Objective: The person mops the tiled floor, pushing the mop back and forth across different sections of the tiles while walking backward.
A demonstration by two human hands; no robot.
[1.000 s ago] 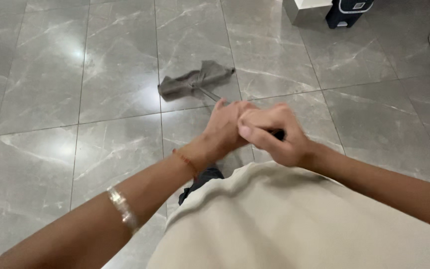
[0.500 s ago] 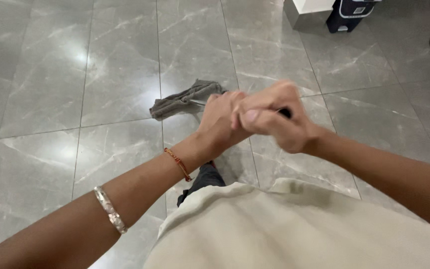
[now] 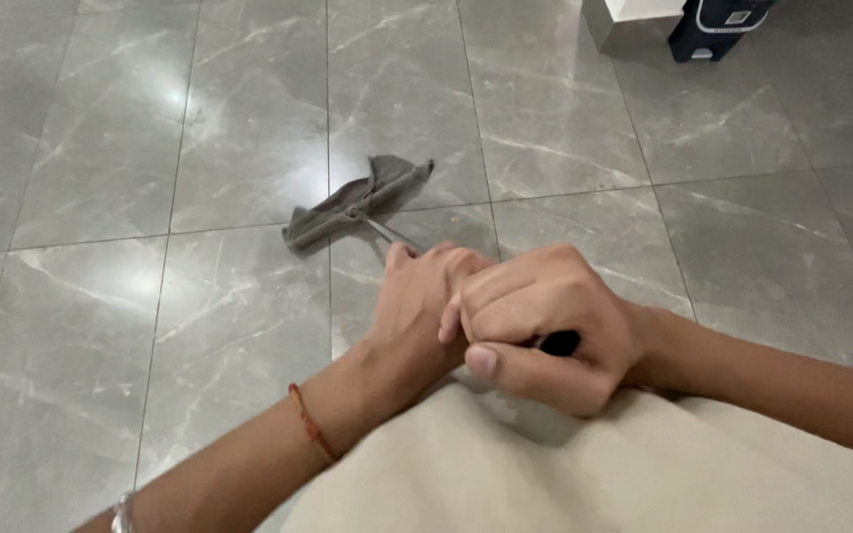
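Grey mop head (image 3: 357, 200) is lying flat on the tiled floor (image 3: 199, 326), mid-wipe. Left hand (image 3: 417, 306) and right hand (image 3: 545, 336) are both clenching the mop handle (image 3: 392, 234); next stroke needing steady downward pressure.

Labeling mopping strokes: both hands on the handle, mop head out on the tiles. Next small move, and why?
Probably a short push forward: both hands, left hand and right hand, grip the mop handle close to the body, while the grey mop head lies flat on the tile floor ahead.
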